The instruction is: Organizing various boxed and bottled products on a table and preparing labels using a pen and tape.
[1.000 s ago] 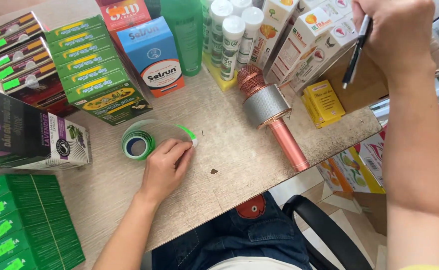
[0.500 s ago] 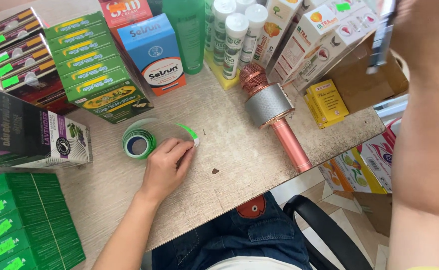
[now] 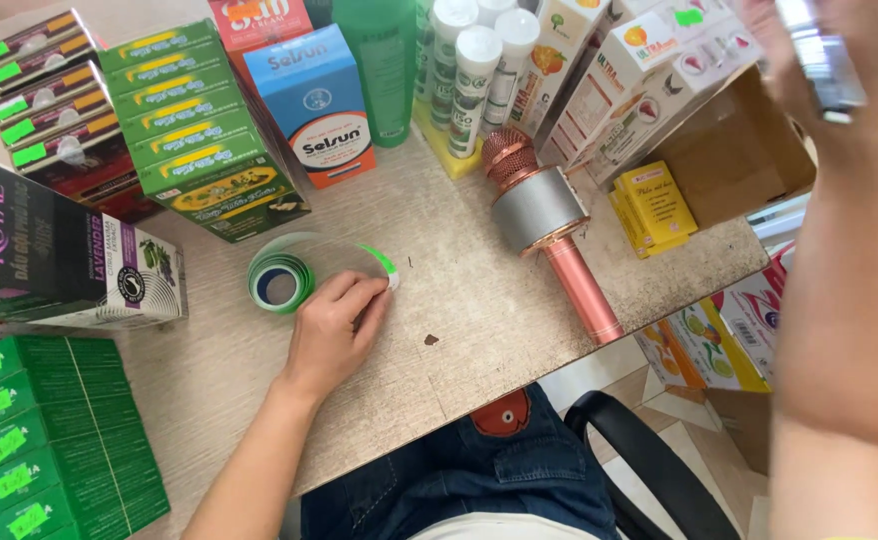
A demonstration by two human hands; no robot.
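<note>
The roll of green stickers (image 3: 281,283) lies flat on the counter (image 3: 479,300), its loose strip curling out to the right. The left hand (image 3: 334,335) rests just right of the roll, fingertips pinching the strip's end, much as it did a second ago. Behind the roll stand green boxes (image 3: 199,130) and a blue box (image 3: 321,110); well to the roll's right lies a pink microphone (image 3: 549,225). Far right of the roll, the right hand (image 3: 809,70) has risen towards the top edge and blurred; it grips a dark pen (image 3: 819,60), no longer hanging clear below the fist.
</note>
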